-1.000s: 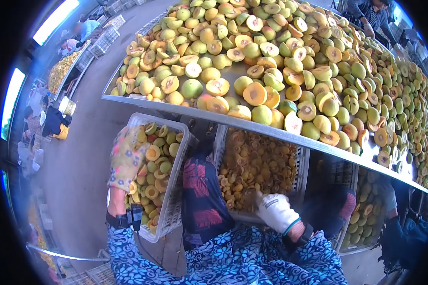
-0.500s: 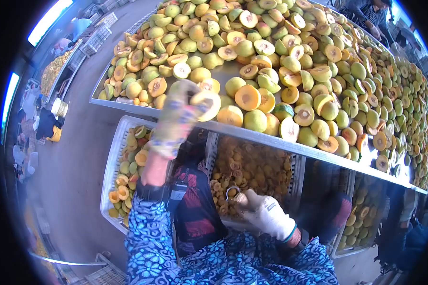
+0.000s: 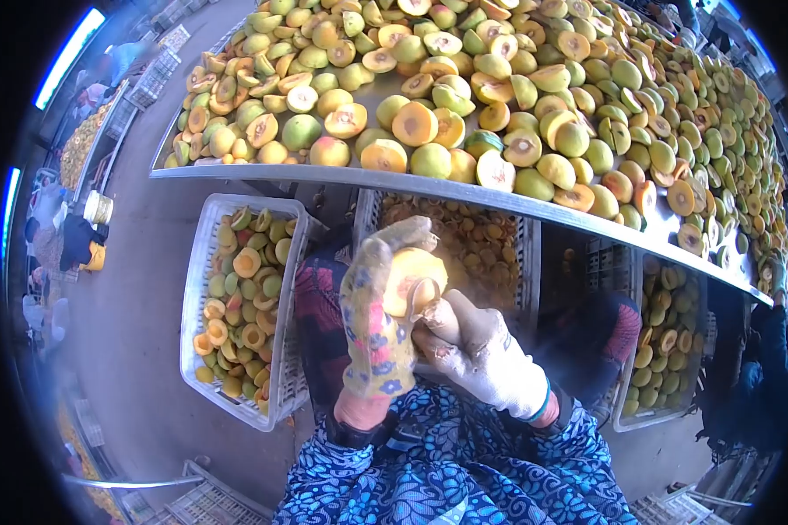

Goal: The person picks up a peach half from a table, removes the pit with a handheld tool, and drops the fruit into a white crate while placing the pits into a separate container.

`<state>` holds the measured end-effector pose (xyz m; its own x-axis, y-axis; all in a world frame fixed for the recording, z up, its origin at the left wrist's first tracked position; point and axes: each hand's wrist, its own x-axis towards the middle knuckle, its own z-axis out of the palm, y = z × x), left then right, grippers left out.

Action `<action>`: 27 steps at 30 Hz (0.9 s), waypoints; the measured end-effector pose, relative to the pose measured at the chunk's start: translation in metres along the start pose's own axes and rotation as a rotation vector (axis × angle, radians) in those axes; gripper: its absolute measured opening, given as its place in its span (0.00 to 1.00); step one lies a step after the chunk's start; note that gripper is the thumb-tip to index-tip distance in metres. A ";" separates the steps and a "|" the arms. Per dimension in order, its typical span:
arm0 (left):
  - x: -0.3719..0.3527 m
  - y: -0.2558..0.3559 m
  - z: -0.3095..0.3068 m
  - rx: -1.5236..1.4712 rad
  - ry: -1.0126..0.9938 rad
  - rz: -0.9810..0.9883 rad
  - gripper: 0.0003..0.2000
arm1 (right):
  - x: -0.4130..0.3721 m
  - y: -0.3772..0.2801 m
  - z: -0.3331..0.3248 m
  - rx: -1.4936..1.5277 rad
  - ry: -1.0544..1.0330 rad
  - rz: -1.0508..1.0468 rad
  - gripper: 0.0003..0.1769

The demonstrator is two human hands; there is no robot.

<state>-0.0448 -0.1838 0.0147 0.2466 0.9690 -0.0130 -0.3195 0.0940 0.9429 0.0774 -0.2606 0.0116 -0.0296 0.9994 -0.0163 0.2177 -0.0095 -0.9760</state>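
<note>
A cut peach half (image 3: 414, 278) is in my left hand (image 3: 378, 328), which wears a patterned glove. Its yellow cut face is turned toward my right hand. My right hand (image 3: 490, 360), in a white glove, grips a pitting tool (image 3: 442, 319) with a thick handle and a curved metal loop. The loop touches the cut face near its middle. Both hands are above a crate (image 3: 531, 262) holding small brownish pieces, partly hidden by the hands. Beyond them a metal table (image 3: 324, 176) bears a heap of halved peaches (image 3: 499, 87).
On the left stands a white crate (image 3: 188, 341) with hollowed peach halves. Another crate of halves (image 3: 665, 350) stands at the right, beyond my knee. The table's front edge runs across the view. Other people (image 3: 83, 236) sit at the far left near another fruit table.
My left hand has come back from the table's edge with the peach half, down to my right hand. The pitting tool has risen to meet the fruit. The view has shifted slightly.
</note>
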 end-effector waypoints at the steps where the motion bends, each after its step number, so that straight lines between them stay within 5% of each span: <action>1: -0.005 -0.001 0.001 -0.079 -0.021 -0.039 0.22 | -0.002 0.002 0.001 0.019 0.002 -0.003 0.14; 4: -0.012 -0.003 0.002 -0.275 -0.024 -0.159 0.20 | -0.005 0.008 0.001 0.050 0.008 -0.023 0.15; 7: -0.010 -0.011 0.002 -0.381 -0.146 -0.045 0.19 | -0.006 0.011 -0.002 0.052 0.002 -0.030 0.16; 13: -0.009 -0.011 0.005 -0.309 -0.136 -0.041 0.17 | 0.001 0.021 -0.006 0.046 -0.094 0.034 0.18; 15: -0.009 -0.003 0.007 0.028 -0.048 -0.136 0.20 | 0.005 0.022 -0.010 0.043 -0.130 0.066 0.19; 18: -0.006 -0.007 -0.002 0.121 -0.008 -0.162 0.15 | 0.012 0.028 -0.013 0.022 -0.264 0.128 0.21; 27: -0.005 -0.007 -0.001 0.228 0.049 -0.060 0.14 | 0.016 0.046 0.009 0.142 -0.186 -0.117 0.14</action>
<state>-0.0445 -0.1892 0.0082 0.2121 0.9738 -0.0824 -0.0898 0.1034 0.9906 0.0783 -0.2450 -0.0352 -0.2285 0.9709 0.0714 0.0639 0.0881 -0.9941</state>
